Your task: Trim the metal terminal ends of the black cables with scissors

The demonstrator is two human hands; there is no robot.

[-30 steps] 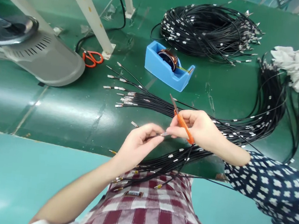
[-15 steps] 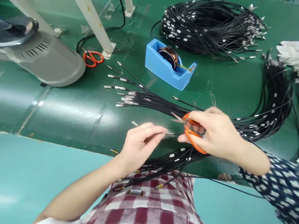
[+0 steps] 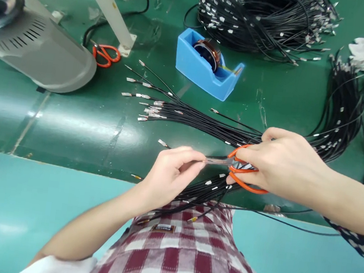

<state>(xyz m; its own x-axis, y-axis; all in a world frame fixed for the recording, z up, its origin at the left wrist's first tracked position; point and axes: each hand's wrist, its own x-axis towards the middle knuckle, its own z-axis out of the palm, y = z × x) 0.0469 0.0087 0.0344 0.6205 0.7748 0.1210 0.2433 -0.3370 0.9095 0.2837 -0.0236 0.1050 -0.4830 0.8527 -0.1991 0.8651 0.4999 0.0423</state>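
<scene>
Cables (image 3: 209,187) cross front table edge (image 3: 75,168) | left hand (image 3: 171,170) pinches one end | right hand (image 3: 278,161) grips scissors (image 3: 249,188)

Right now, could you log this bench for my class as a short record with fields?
Surface: green table
Left hand: thumb and forefinger pinched at blade tips; contents unclear
Right hand: holds orange-handled scissors
Cables: black bundle beyond the hands; large coil farther back
Tools: blue tape dispenser; second scissors, left

The left hand (image 3: 174,171) pinches a thin cable (image 3: 217,157) at the tips of the orange-handled scissors (image 3: 232,162), held in the right hand (image 3: 278,166). Beyond, a blue tape dispenser (image 3: 205,79) stands near the far cable coil (image 3: 249,20).
</scene>
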